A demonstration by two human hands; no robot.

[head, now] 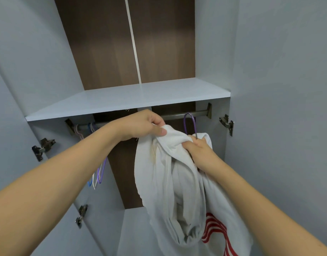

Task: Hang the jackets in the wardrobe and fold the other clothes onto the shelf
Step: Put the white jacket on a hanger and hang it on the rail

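A white jacket (170, 182) with red stripes near its lower right hangs in front of the open wardrobe, just under the metal rail (177, 116). My left hand (146, 124) pinches the fabric at its top left. My right hand (197, 147) grips the bunched collar together with a purple hanger (189, 122), whose hook loops over the rail. The hanger's body is hidden inside the jacket.
A white shelf (122, 100) runs above the rail. Several empty purple, blue and white hangers (98, 174) hang at the rail's left end. Open doors with metal hinges (41, 147) flank both sides. Brown back panel behind.
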